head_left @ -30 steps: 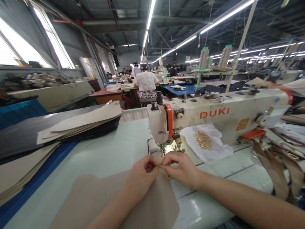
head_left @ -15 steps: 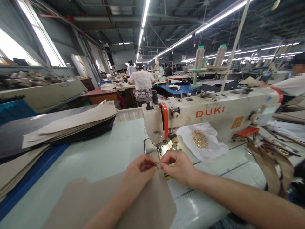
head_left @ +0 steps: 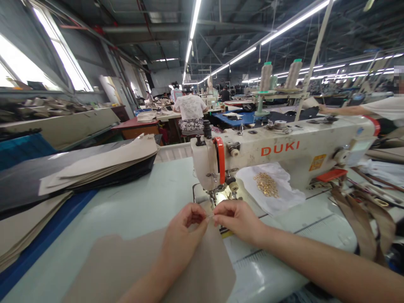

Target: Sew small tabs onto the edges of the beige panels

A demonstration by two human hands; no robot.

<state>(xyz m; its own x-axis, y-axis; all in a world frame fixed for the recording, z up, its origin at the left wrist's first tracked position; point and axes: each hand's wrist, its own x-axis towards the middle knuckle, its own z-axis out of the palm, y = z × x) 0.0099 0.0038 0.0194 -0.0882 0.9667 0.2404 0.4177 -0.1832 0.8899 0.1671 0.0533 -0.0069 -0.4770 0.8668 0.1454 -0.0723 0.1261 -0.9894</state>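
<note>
A worker's left hand [head_left: 184,233] and right hand [head_left: 240,221] meet at the lower centre of the frame, just in front of the needle area [head_left: 217,194] of a cream DUKI sewing machine [head_left: 284,149]. The thumb and forefinger of each hand are pinched narrow on a small piece [head_left: 211,217] held between them; it is too small to make out clearly and may be a metal fitting. The other fingers of both hands are curled in.

The small piece sits at the top edge of a beige panel [head_left: 126,269] that lies flat on the pale green surface [head_left: 142,198] and runs from beneath the hands to the lower left of the frame. The left wrist rests over this panel.

Right of centre, under the machine's arm, a heap of gold rings [head_left: 267,184] lies on a crumpled white cloth [head_left: 284,195], near the right hand but apart from it. Brown straps [head_left: 362,214] hang over the surface's edge at the far right. At the left, a stack of beige and dark panels [head_left: 104,162] rests on the surface.

In the upper centre, a seated person [head_left: 191,110] works with their back to the camera. A co-worker's arm [head_left: 347,110] reaches in from the upper right, behind two thread cones [head_left: 266,75].
</note>
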